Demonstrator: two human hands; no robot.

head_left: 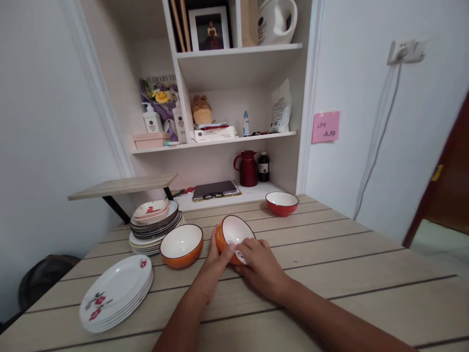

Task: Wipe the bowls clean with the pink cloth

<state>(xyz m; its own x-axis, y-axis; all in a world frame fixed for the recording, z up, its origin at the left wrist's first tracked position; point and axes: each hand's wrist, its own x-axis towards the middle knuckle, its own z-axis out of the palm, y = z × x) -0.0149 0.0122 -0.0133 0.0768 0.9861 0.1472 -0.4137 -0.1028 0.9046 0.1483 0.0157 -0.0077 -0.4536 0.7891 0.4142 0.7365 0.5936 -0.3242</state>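
Note:
An orange bowl (236, 230) with a white inside and dark rim is tilted towards me over the table. My left hand (216, 259) grips its left side, thumb at the near rim. My right hand (262, 264) is closed over its near right edge, fingers bent over the rim. A small white patch with dark marks (240, 256) shows between my hands; I cannot tell what it is. Left of my hands stands a second orange bowl (182, 242), upright. Farther back at the right sits a red bowl (282, 203), also white inside.
Oval white plates with red flowers (119, 288) lie stacked at the front left. Behind them rises a stack of mixed dishes (156, 227) beneath a small raised shelf (124, 186). At the back are a dark laptop-like slab (216, 189) and a red jug (248, 168).

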